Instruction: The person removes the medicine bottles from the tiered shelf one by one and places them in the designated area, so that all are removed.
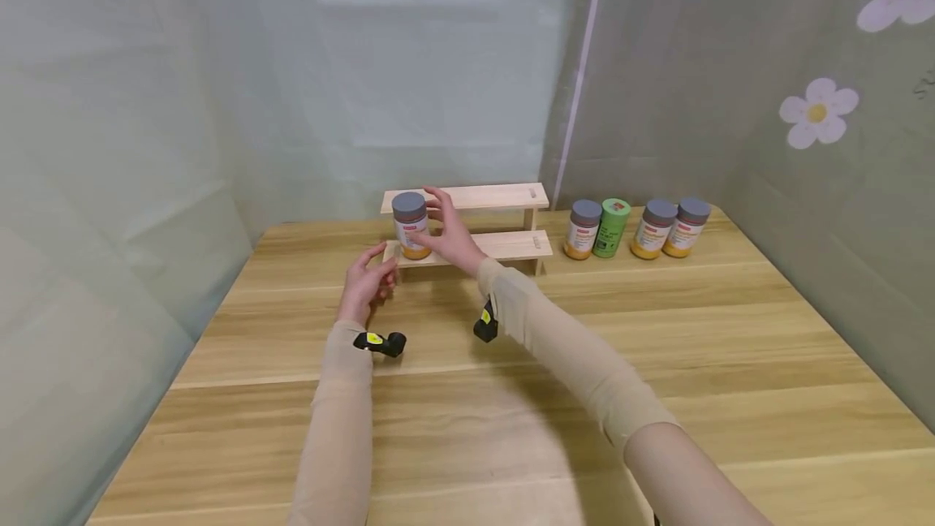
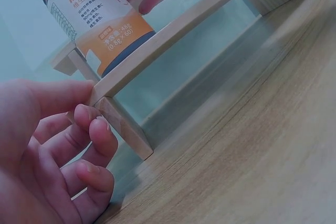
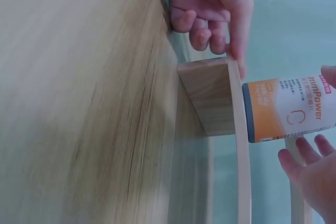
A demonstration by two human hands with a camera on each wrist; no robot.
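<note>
A supplement jar [image 1: 411, 227] with a grey lid and a white-and-orange label stands upright at the left end of the lower tier of a two-tier wooden shelf [image 1: 504, 247]. My right hand [image 1: 454, 240] is at the jar's right side, thumb in front and fingers spread. In the right wrist view, a small gap separates those fingers [image 3: 307, 158] from the jar; thumb contact is unclear. My left hand [image 1: 362, 289] pinches the left end of the lower board, thumb on top and fingers curled below, as the left wrist view shows.
Right of the shelf stand a matching jar [image 1: 582, 230], a green canister [image 1: 611, 229] and two more jars [image 1: 653, 230] [image 1: 687, 228] on the wooden table [image 1: 453, 428]. Hanging sheets [image 1: 409, 63] enclose the back and sides. The upper board [image 1: 482, 196] lies behind the jar.
</note>
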